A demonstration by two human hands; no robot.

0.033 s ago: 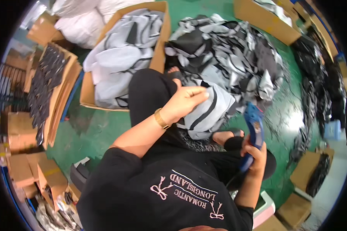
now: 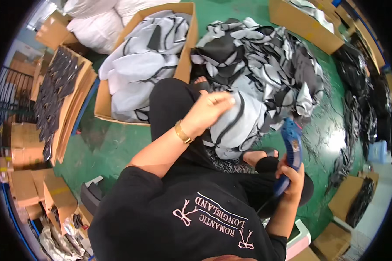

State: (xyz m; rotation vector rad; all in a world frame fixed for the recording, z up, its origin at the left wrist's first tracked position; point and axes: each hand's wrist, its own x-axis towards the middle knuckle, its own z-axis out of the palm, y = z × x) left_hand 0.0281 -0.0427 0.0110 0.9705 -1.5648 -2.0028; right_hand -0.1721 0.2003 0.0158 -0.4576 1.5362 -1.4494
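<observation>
OK so, going left to right across our green floor [image 2: 117,143]: out toward its left edge we've got a stack of flat cardboard [image 2: 78,102] with loads of small dark pieces [image 2: 59,91] spread on top. Next to that is a long open carton [image 2: 103,102], packed up to its rim with grey fabric that spills a bit over its left edge.

Then comes our left hand [image 2: 207,113], gold watch [image 2: 182,132] on the wrist. Thumb and fingers are bunched together, tips right at the upper edge of the grey cloth piece [image 2: 248,117], the one with a curved black band. Honestly we can't tell if they've actually got the cloth pinched. That piece sits between our feet, at the near edge of a big heap of grey and black fabric [image 2: 265,65] on the floor.

Over on the right, our right hand [image 2: 292,176] is wrapped firmly around a blue corded tool [image 2: 293,145], its tip pointing away from us and just apart from the cloth. Toward the floor's right edge there's black plastic [image 2: 353,65] piled up, then a light blue bin [image 2: 377,151].
</observation>
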